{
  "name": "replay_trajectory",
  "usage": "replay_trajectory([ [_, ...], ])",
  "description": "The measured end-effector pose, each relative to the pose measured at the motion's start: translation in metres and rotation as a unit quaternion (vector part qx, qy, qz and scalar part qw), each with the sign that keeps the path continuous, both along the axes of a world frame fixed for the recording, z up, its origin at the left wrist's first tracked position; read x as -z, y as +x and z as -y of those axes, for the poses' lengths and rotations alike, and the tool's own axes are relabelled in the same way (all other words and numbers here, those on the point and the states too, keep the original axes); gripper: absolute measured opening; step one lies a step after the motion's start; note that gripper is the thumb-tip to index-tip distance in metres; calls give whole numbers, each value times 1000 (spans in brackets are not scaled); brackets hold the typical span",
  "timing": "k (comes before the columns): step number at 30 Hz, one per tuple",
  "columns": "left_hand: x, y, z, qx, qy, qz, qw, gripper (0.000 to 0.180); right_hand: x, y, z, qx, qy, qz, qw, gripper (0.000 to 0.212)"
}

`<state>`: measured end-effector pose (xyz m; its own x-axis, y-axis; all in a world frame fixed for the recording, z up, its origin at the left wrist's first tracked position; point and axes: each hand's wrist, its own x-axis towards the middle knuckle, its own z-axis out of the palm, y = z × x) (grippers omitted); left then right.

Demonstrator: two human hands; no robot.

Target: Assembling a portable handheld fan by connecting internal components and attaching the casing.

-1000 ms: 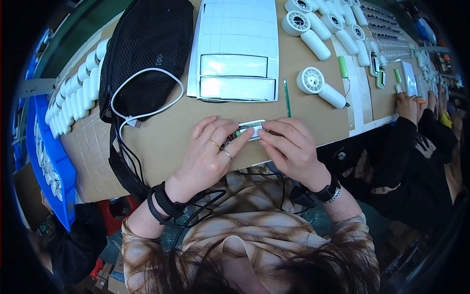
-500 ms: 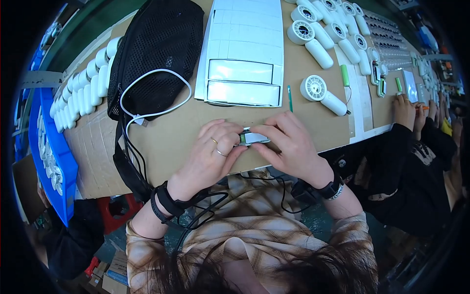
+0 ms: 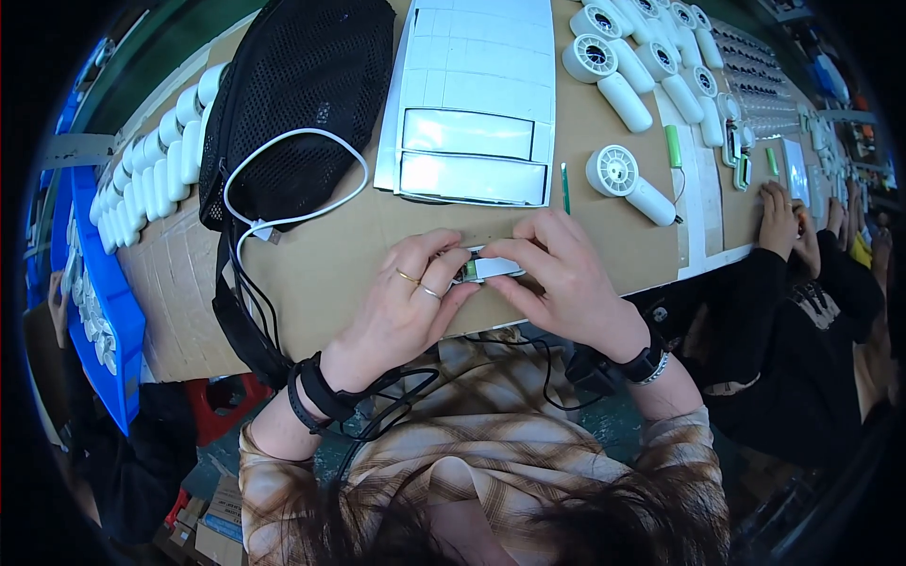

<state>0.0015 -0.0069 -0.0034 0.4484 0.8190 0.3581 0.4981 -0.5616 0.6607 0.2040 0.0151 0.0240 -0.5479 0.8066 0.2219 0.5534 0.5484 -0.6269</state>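
Between my hands, just above the cardboard-covered table, is a small white fan handle shell (image 3: 500, 268) with a white and green piece lying in it. My left hand (image 3: 401, 297) pinches its left end with thumb and fingers; two rings show on that hand. At the other end, my right hand (image 3: 571, 283) has its fingertips on top and its thumb along the near side. The fingers hide both ends of the shell. Beyond my right hand lie a thin green stick (image 3: 565, 189) and a white handheld fan (image 3: 649, 200).
A white drawer box (image 3: 469, 141) and a black mesh bag (image 3: 302, 104) with a white cable (image 3: 363, 174) stand ahead. White fan parts (image 3: 156, 179) line the left, near a blue tray (image 3: 127, 321). More fans (image 3: 623, 99) and a green battery (image 3: 673, 146) lie right, where a co-worker's hand (image 3: 779, 222) works.
My hands keep their hold on the shell, with only small finger shifts. The whole view has shifted slightly. At the far left, another person's hand now shows by the blue tray.
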Motion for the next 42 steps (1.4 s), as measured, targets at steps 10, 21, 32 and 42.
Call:
replay_trajectory([
  [10,-3,0,-2,3,2,-20,1000,37,0,0,-5,-21,-15,11,1000,25],
  [21,-6,1,-4,9,-2,-29,1000,36,4,2,-4,-17,-20,3,1000,26],
  [32,-14,5,-5,8,-8,-81,997,38,-4,5,-7,-12,-74,1,997,21],
  [42,-2,0,-3,18,65,3,998,39,-10,-4,-5,8,-30,30,999,19],
])
